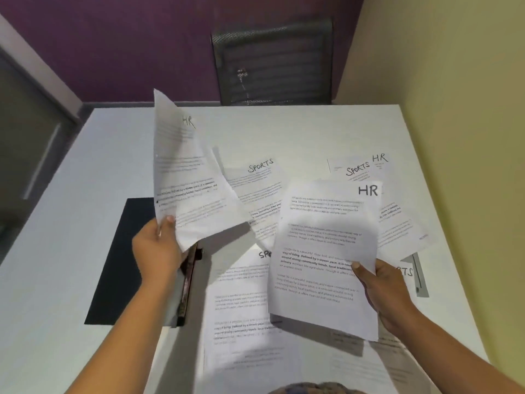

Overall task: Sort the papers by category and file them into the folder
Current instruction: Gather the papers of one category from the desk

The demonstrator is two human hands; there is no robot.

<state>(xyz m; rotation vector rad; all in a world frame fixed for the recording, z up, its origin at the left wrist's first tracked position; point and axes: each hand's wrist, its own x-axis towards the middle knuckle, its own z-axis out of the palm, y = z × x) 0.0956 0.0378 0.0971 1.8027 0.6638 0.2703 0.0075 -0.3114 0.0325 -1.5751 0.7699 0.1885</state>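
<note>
My left hand [157,251] pinches the lower edge of a sheet marked HR [184,172] and holds it raised and curled above the table. My right hand [383,291] grips the right edge of another HR sheet [326,251], lifted over the spread papers. Beneath them lie sheets marked SPORTS [257,183] and more SPORTS and HR sheets [366,166] at the right. A dark folder [125,260] lies open on the table at the left, under my left hand.
The white table [113,137] has a black mesh chair [272,61] at its far side. A yellow wall [454,137] runs along the right edge. A grey clip bar [419,275] pokes out from under papers at the right.
</note>
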